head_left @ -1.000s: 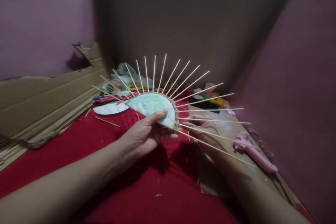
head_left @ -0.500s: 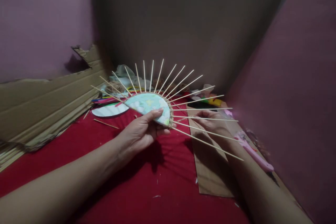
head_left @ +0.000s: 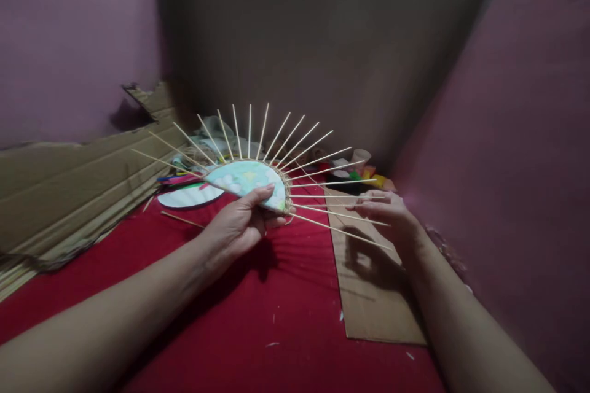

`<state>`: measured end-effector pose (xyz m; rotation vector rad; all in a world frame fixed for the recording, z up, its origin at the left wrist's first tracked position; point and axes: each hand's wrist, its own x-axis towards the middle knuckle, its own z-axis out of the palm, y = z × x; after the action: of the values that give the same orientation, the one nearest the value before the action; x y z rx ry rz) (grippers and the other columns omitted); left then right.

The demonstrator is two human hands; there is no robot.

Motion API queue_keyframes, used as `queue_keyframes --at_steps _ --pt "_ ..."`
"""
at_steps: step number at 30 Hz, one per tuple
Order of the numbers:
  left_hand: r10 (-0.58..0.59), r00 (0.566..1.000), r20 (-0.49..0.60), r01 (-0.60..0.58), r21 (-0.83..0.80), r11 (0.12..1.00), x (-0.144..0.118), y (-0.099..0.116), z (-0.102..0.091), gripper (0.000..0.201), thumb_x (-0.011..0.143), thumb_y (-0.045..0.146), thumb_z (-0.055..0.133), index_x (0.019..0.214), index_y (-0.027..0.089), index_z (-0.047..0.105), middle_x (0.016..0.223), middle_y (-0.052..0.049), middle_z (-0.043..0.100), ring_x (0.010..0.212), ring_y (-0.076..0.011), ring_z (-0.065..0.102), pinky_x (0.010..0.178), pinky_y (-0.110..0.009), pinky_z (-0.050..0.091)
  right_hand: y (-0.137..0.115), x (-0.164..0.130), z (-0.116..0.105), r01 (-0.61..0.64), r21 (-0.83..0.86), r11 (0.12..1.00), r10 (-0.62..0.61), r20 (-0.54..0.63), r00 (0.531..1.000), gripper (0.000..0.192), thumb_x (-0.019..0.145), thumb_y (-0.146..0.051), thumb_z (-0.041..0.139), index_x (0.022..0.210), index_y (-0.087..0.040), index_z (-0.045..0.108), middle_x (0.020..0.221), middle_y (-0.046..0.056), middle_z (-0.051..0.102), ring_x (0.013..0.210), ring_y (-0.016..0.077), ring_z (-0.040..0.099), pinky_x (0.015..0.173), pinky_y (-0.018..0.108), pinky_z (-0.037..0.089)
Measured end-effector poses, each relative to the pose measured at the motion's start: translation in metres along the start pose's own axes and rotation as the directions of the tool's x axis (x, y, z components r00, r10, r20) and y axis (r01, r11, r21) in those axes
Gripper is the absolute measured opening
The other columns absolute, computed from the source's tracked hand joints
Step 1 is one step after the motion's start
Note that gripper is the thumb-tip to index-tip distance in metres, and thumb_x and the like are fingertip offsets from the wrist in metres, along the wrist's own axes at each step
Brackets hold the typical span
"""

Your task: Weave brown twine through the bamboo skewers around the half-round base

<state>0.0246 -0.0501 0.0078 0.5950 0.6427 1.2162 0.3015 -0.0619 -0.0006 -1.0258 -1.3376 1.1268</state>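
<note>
My left hand (head_left: 235, 227) holds up a half-round card piece (head_left: 239, 177) covered in pale blue-green patterned paper, thumb on its face. Its curved edge is wound with a little twine, and several thin wooden skewers (head_left: 318, 159) fan out from it like rays. To the right of the fan, my right hand (head_left: 391, 218) hovers over a brown cardboard piece (head_left: 373, 307), its back turned to me. The fingers are curled by the tips of the lower skewers. What lies under the fingers is hidden.
A red cloth (head_left: 276, 307) covers the floor. A big corrugated cardboard sheet (head_left: 69, 190) leans at the left. A white paper disc (head_left: 188, 195), a loose skewer (head_left: 182, 219), pens and small craft clutter (head_left: 354, 172) lie at the back. Walls close in behind and right.
The fan and my left hand have shifted a little left. My right hand has slid out from under the lower skewers to their tips. The pink glue gun is no longer visible.
</note>
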Motion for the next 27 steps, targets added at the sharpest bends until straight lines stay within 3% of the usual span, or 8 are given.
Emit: queue_keyframes --at_steps 9,20,27 --pt "0.158 0.987 0.027 -0.159 0.056 0.986 0.004 0.004 -0.005 0.012 0.076 0.006 0.059 0.086 0.012 0.056 0.069 -0.004 0.064 0.052 -0.0191 0.065 0.04 -0.027 0.056 0.012 0.007 -0.007 -0.006 -0.028 1.0 0.005 -0.032 0.999 0.013 0.06 -0.022 0.076 0.06 -0.018 0.063 0.06 -0.001 0.058 0.064 0.0135 0.054 0.074 0.032 0.04" --pt "0.247 0.967 0.06 -0.252 0.098 0.963 0.006 0.004 -0.011 0.01 0.074 0.01 0.063 0.083 0.01 0.059 0.068 -0.005 0.065 0.054 -0.0199 0.066 0.039 -0.026 0.055 0.008 0.007 0.002 -0.108 -0.199 0.974 0.08 -0.141 0.987 0.022 0.056 -0.03 0.075 0.058 -0.017 0.058 0.058 -0.002 0.056 0.058 0.0118 0.048 0.063 0.029 0.034" --pt "0.244 0.968 0.061 -0.25 0.14 0.958 0.001 0.004 -0.007 0.015 0.073 0.009 0.063 0.087 0.009 0.058 0.069 -0.005 0.066 0.052 -0.0203 0.066 0.037 -0.026 0.053 0.0 0.002 0.014 -0.153 -0.239 0.959 0.111 -0.181 0.977 0.027 0.058 -0.038 0.076 0.056 -0.019 0.057 0.057 0.0 0.058 0.056 0.0136 0.049 0.06 0.03 0.035"
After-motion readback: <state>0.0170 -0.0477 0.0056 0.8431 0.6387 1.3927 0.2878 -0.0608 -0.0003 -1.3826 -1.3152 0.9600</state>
